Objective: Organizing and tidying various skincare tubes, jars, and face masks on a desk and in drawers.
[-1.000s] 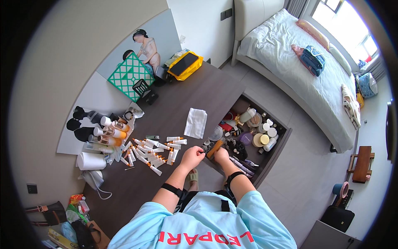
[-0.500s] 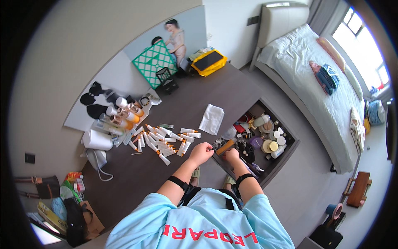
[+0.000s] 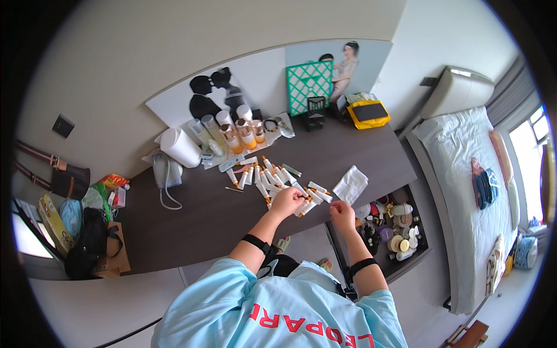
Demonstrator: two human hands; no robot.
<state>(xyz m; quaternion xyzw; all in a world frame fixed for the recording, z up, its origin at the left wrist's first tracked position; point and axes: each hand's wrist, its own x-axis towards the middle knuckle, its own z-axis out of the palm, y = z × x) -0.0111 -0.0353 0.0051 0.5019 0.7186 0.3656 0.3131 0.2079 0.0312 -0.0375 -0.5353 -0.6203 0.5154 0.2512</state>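
1. Since half a second earlier, the person's left hand (image 3: 287, 202) had left the drawer's corner and come over the heap of tubes (image 3: 267, 177); the right hand (image 3: 343, 216) had come up out of the drawer (image 3: 415, 257) to the table's edge, and the whole view had swung round.
2. Left hand: its thumb and fingertips were drawn close together at the heap's near right side. From where I stood I couldn't tell whether they pinched a tube.
3. Right hand: its fingers were curled in just below the white cloth (image 3: 351, 184), beside the tubes' right end. I couldn't tell whether it held anything.
4. Those tubes, white with orange tips, lay loosely jumbled on the dark table (image 3: 203, 226), some across one another, pointing different ways. One cotton swab (image 3: 234, 189) lay just to their left.
5. Beyond them, bottles (image 3: 246, 137), several amber toward the bottom, stood grouped near the wall, with a white roll (image 3: 180, 147) on their left.
6. Farther back, a green lattice panel (image 3: 309, 87) leaned upright; a yellow pack (image 3: 371, 124) sat to its right.
7. Below the table's right end, the open drawer held jars (image 3: 397, 243) and other small things.
8. Past it stood the bed (image 3: 458, 145), with folded blue clothing (image 3: 486, 188) on top.
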